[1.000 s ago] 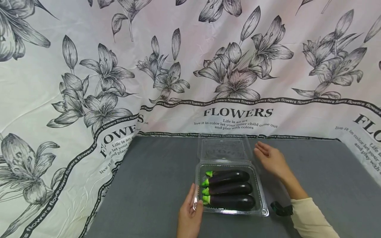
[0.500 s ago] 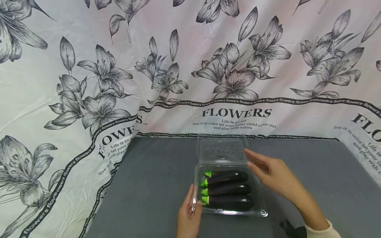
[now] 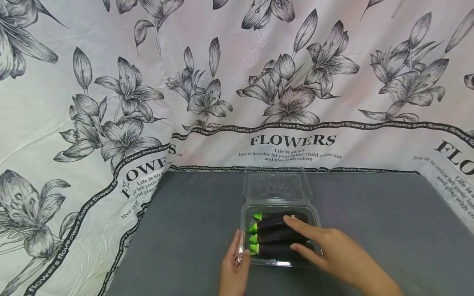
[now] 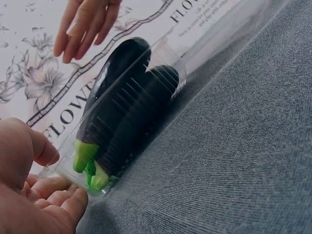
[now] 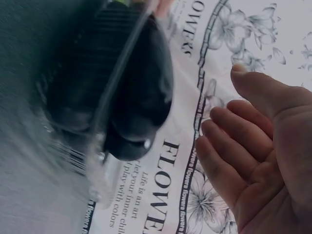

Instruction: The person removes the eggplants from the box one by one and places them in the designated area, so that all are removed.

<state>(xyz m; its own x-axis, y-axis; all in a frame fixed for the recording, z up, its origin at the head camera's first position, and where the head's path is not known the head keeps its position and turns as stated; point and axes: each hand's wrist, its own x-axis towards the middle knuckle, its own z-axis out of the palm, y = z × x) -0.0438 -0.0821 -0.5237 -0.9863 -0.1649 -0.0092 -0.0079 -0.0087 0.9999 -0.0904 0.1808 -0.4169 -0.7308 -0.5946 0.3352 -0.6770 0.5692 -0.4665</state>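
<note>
A clear plastic clamshell box [image 3: 278,264] lies with its lid [image 3: 275,186] folded back toward the wall. In it, several dark eggplants [image 3: 274,224] with green stems lie side by side, stems to the left. My left hand [image 3: 235,267] grips the box's left wall, its thumb over the rim and its fingers outside, as the left wrist view shows. Over the right half of the eggplants hovers my right hand [image 3: 335,250], hiding part of them. The right wrist view shows this hand [image 5: 261,151] holding nothing, its fingers loosely bent and apart from the eggplants [image 5: 141,92].
The box stands on a grey cloth-covered table [image 3: 192,222]. Behind and to the left hangs a white curtain [image 3: 207,148] printed with black flowers and lettering, meeting the table's back edge close behind the lid.
My right hand has come from beside the lid, moving left and toward me over the eggplants. My left hand keeps its hold on the box, which stays in place.
</note>
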